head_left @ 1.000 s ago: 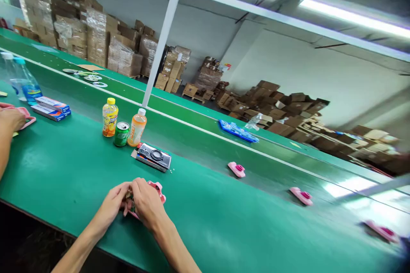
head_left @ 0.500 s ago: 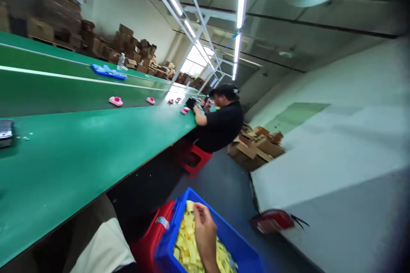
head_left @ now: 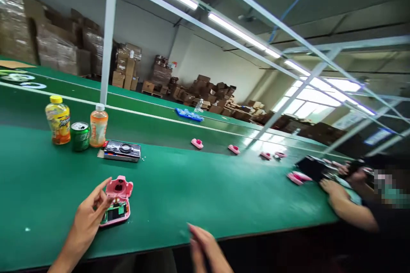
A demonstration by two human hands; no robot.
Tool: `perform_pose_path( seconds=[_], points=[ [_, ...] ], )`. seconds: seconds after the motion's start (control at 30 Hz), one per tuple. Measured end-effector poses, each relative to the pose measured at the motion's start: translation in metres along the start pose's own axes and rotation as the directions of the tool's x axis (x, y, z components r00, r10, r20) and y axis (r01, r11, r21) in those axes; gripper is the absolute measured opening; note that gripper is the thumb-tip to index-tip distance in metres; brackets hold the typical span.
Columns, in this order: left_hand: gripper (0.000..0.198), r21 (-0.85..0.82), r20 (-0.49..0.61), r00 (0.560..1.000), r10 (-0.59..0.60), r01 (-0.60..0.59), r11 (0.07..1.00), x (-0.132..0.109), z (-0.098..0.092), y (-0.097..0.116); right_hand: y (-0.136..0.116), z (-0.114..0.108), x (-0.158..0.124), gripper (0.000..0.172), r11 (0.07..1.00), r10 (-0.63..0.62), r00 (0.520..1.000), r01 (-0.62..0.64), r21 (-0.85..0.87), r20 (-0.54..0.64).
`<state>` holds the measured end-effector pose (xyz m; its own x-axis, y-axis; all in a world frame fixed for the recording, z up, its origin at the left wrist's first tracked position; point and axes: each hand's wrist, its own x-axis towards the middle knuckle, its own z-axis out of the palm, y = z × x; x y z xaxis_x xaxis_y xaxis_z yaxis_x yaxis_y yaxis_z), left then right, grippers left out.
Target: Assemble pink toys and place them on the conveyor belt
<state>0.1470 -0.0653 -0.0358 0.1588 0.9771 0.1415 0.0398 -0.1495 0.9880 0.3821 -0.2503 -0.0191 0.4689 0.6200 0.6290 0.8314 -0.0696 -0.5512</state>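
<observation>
Pink toy camera housing [head_left: 118,187], opened with green circuit board [head_left: 115,212] exposed, flat on the green tabletop [head_left: 38,187]; left hand [head_left: 85,224] just beside its left edge, grip spread and empty, right hand [head_left: 205,247] well to its right at the tabletop edge, too blurred for a reading of the grip. Directly beyond the housing, a black-and-silver camera package [head_left: 122,151], with yellow bottle [head_left: 58,119], green can [head_left: 80,136] and orange bottle [head_left: 98,126] just behind and left of it. Far right of the housing, a co-worker's hand [head_left: 333,192] near a dark box [head_left: 312,167].
</observation>
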Motion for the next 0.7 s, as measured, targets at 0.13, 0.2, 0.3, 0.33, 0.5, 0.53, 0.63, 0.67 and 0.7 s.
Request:
perform_pose_path(
  seconds=[0.13, 0.2, 0.3, 0.33, 0.5, 0.53, 0.63, 0.67, 0.7],
  points=[
    [0.067, -0.083, 0.036, 0.999, -0.021, 0.024, 0.996, -0.004, 0.007, 0.003, -0.074, 0.069, 0.065, 0.031, 0.865, -0.467, 0.671, 0.209, 0.457, 0.577],
    [0.059, -0.105, 0.053, 0.997, -0.055, 0.060, 0.993, -0.006, 0.006, 0.003, -0.097, 0.094, 0.090, 0.020, 0.842, -0.501, 0.546, 0.125, 0.525, 0.672],
    [0.051, -0.130, 0.072, 0.994, -0.081, 0.090, 0.988, -0.008, 0.005, 0.005, -0.108, 0.110, 0.110, 0.005, 0.853, -0.447, 0.438, -0.055, 0.520, 0.780],
    [0.050, -0.136, 0.078, 0.994, -0.082, 0.093, 0.986, -0.008, 0.005, 0.005, -0.108, 0.110, 0.113, 0.007, 0.859, -0.421, 0.412, -0.105, 0.502, 0.808],
    [0.046, -0.122, 0.076, 0.996, -0.055, 0.064, 0.990, -0.007, 0.007, 0.008, -0.107, 0.110, 0.119, 0.010, 0.891, -0.365, 0.378, -0.123, 0.437, 0.851],
    [0.049, -0.110, 0.069, 0.996, -0.048, 0.055, 0.992, -0.007, 0.007, 0.008, -0.107, 0.110, 0.119, 0.011, 0.893, -0.362, 0.384, -0.120, 0.435, 0.849],
    [0.064, -0.027, 0.033, 0.999, -0.025, 0.026, 0.999, -0.009, 0.005, 0.006, -0.103, 0.112, 0.120, 0.012, 0.889, -0.342, 0.438, -0.135, 0.437, 0.831],
    [0.066, 0.040, 0.015, 1.000, -0.004, 0.003, 0.999, -0.011, 0.003, 0.004, -0.099, 0.111, 0.120, 0.011, 0.884, -0.332, 0.471, -0.147, 0.444, 0.817],
    [0.065, 0.130, 0.004, 1.000, 0.031, -0.031, 0.991, -0.013, 0.002, 0.002, -0.095, 0.110, 0.119, 0.009, 0.874, -0.322, 0.509, -0.164, 0.457, 0.799]
  ],
)
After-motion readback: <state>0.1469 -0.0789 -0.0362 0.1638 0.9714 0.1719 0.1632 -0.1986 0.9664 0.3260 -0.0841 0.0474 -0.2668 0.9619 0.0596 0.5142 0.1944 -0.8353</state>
